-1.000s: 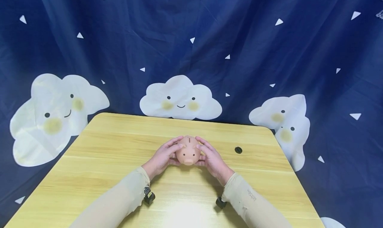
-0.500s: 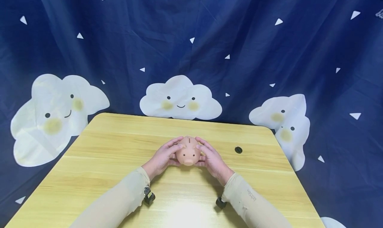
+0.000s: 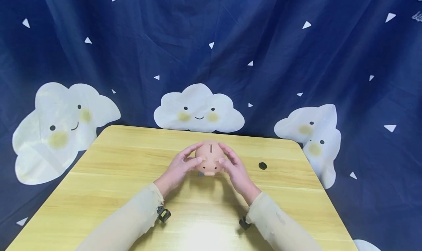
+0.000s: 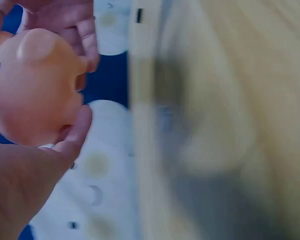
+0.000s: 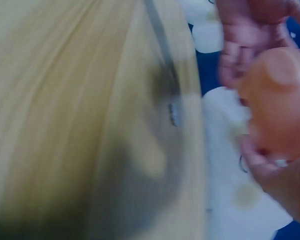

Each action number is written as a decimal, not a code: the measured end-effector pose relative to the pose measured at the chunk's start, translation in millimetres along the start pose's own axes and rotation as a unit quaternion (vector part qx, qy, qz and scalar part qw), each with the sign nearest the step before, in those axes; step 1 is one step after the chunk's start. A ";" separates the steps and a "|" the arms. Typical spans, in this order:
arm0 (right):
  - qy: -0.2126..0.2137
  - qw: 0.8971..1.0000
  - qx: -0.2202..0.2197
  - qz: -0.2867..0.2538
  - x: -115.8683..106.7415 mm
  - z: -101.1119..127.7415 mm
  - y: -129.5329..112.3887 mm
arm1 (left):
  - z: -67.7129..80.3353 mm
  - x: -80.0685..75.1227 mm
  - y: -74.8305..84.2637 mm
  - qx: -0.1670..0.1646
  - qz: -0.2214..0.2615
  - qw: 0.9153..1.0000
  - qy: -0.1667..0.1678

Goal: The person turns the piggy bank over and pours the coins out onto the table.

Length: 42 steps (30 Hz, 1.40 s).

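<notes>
1. Small pink plastic piggy bank (image 3: pixel 209 158) is held just above the middle of the pale wooden table (image 3: pixel 99 177), nearer its far edge.
2. Left hand (image 3: pixel 178 168) grips its left side.
3. Right hand (image 3: pixel 236 171) grips its right side.

1. Wooden table (image 3: pixel 108 170), light yellow grain, rounded far corners.
2. Small black round disc (image 3: pixel 262 165) lies on the table's right part.
3. Dark blue curtain (image 3: pixel 263 42) behind the table, printed with white triangles.
4. Smiling white cloud (image 3: pixel 199 110) printed centre, others left and right.
</notes>
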State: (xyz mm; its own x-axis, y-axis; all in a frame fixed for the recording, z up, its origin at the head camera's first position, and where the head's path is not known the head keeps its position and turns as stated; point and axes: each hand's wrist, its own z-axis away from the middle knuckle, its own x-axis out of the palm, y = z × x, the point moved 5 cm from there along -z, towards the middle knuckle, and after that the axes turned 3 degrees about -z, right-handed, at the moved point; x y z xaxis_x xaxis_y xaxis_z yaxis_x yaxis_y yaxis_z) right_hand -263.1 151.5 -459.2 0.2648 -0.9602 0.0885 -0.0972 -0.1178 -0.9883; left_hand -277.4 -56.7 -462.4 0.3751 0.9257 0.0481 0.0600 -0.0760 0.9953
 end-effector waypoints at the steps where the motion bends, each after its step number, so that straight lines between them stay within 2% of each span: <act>1: -0.002 1.000 -0.027 0.014 0.8 1.2 -4.0 | 1.8 0.1 6.1 0.026 -0.014 1.000 0.000; 3: 0.002 0.998 -0.049 0.030 1.8 2.1 -5.9 | 3.2 0.4 9.6 0.042 -0.013 0.999 0.002; 4: 0.005 0.999 -0.038 0.026 2.0 1.9 -2.8 | 3.2 0.4 6.6 0.031 -0.001 1.000 0.002; 6: 0.013 1.000 0.013 0.010 1.6 0.8 9.2 | 2.2 0.1 -6.8 -0.020 0.035 0.999 0.003; 9: 0.019 0.995 0.095 -0.022 1.4 2.1 28.0 | 1.0 0.2 -31.5 -0.106 0.080 0.991 0.012; 11: 0.018 0.992 0.118 -0.037 1.4 2.6 35.3 | 0.4 0.4 -40.6 -0.123 0.083 0.989 0.019; 15: 0.021 0.991 0.120 -0.053 0.1 0.2 39.7 | -2.7 0.3 -46.5 -0.115 0.086 0.989 0.026; 25: 0.020 0.988 0.142 -0.053 -2.3 0.3 43.8 | -3.1 1.3 -53.9 -0.133 0.094 0.986 0.026; 42: 0.021 0.988 0.144 -0.052 0.3 1.0 41.4 | -0.1 1.5 -48.8 -0.133 0.096 0.986 0.024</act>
State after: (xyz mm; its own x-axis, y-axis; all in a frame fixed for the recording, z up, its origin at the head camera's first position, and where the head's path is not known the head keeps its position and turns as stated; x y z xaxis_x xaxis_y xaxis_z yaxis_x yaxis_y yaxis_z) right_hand -266.0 146.6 -500.3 0.2193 -0.9570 0.1897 0.2065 -0.1445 -0.9677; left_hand -279.9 -51.5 -510.9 0.3124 0.9205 0.2348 -0.2541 -0.1572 0.9543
